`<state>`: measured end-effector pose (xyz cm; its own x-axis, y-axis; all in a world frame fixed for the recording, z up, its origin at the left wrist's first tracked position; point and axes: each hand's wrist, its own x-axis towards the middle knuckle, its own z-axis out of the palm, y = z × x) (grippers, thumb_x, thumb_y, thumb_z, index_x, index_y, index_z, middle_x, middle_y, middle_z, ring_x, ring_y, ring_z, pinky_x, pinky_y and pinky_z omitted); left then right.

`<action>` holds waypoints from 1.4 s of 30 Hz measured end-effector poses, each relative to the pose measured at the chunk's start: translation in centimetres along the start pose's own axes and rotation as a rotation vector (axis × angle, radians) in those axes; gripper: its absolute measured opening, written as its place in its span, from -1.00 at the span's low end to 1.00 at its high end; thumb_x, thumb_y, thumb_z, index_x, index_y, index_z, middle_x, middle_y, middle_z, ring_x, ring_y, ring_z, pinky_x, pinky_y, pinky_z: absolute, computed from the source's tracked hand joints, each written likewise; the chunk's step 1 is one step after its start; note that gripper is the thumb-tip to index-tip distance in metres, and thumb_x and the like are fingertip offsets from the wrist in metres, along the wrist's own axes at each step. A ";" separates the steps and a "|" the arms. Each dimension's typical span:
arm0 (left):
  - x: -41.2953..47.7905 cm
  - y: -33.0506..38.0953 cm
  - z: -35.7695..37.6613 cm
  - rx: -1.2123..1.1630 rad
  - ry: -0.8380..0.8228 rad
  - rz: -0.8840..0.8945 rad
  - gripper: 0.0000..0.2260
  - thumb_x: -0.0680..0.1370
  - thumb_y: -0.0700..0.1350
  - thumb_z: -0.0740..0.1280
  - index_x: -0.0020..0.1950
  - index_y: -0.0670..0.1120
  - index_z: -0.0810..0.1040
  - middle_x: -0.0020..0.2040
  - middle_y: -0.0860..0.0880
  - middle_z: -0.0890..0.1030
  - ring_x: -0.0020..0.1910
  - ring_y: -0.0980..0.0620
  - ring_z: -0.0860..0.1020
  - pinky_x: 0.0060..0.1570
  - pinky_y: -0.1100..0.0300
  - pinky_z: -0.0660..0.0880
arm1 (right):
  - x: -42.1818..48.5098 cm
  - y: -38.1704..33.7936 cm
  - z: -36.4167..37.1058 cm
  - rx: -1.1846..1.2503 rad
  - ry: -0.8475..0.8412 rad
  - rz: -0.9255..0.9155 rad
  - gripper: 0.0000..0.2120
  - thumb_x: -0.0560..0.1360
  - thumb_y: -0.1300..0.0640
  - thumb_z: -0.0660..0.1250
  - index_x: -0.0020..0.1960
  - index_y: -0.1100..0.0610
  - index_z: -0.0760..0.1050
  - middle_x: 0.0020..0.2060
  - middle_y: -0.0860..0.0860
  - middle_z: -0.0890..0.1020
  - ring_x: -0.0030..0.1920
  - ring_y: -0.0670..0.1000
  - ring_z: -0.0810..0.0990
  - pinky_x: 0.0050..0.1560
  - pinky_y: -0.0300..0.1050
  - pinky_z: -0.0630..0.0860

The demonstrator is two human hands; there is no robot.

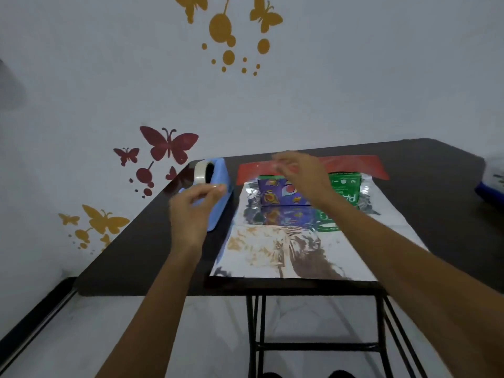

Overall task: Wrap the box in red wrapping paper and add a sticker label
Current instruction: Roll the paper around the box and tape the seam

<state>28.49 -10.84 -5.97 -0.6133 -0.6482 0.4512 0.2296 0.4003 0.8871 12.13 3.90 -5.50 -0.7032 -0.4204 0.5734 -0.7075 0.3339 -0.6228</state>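
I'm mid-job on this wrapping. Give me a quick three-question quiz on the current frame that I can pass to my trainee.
1. True or false: the box lies on the wrapping paper, which is spread silver side up.
2. Multiple choice: the blue tape dispenser stands A) on the table, to the left of the paper; B) on top of the box; C) on the floor.
3. Fill in: beyond the box, the far edge of the paper shows the colour ____.

Key: 1 true; 2 A; 3 red.
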 end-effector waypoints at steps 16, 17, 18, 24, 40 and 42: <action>3.2 4.9 22.5 0.107 -0.606 -0.391 -0.91 0.48 -0.31 0.40 -0.23 -0.26 0.56 -0.35 -0.09 0.55 -0.55 0.15 0.48 -0.49 0.37 0.48 | -4.4 9.3 -9.0 -0.332 0.077 0.239 -0.55 0.48 0.14 0.38 0.35 0.03 0.43 0.19 0.04 0.59 0.17 0.10 0.54 0.11 -0.06 0.43; 3.4 5.0 22.6 0.128 -0.620 -0.410 -0.90 0.48 -0.30 0.40 -0.24 -0.25 0.55 -0.36 -0.09 0.55 -0.53 0.15 0.48 -0.48 0.37 0.48 | -4.3 9.3 -8.9 -0.340 0.089 0.242 -0.56 0.48 0.13 0.38 0.35 0.02 0.44 0.18 0.04 0.60 0.16 0.10 0.55 0.10 -0.08 0.43; 3.6 5.2 22.8 0.144 -0.632 -0.432 -0.89 0.48 -0.29 0.40 -0.24 -0.24 0.55 -0.38 -0.07 0.55 -0.50 0.15 0.47 -0.47 0.36 0.48 | -4.4 9.4 -8.9 -0.344 0.098 0.243 -0.56 0.47 0.12 0.39 0.34 0.02 0.44 0.17 0.03 0.61 0.15 0.10 0.55 0.09 -0.10 0.43; 4.6 5.1 22.9 0.147 -0.606 -0.466 -0.93 0.48 -0.25 0.42 -0.18 -0.24 0.59 -0.46 -0.04 0.56 -0.63 0.21 0.42 -0.59 0.41 0.39 | -4.5 9.4 -8.8 -0.343 0.095 0.258 -0.58 0.48 0.10 0.38 0.32 0.01 0.45 0.15 0.02 0.62 0.12 0.08 0.57 0.06 -0.11 0.43; 4.7 5.1 23.8 0.214 -0.660 -0.558 -0.81 0.55 -0.26 0.33 -0.28 -0.19 0.50 -0.69 0.04 0.41 -0.75 0.22 0.31 -0.65 0.43 0.26 | -4.4 9.3 -8.9 -0.399 0.090 0.256 -0.59 0.49 0.06 0.37 0.33 0.00 0.45 0.15 0.00 0.61 0.13 0.07 0.56 0.13 -0.06 0.37; 4.8 5.1 23.8 0.219 -0.662 -0.565 -0.79 0.56 -0.27 0.30 -0.29 -0.19 0.48 -0.69 0.03 0.42 -0.75 0.22 0.32 -0.67 0.43 0.25 | -4.4 9.3 -8.8 -0.396 0.096 0.258 -0.59 0.48 0.06 0.37 0.32 0.00 0.45 0.14 0.01 0.62 0.13 0.07 0.56 0.14 -0.05 0.37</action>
<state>8.68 3.49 -1.58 -0.9171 -0.3065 -0.2550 -0.3459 0.2935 0.8912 7.97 16.30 -9.11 -0.8494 -0.2083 0.4849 -0.4685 0.7207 -0.5110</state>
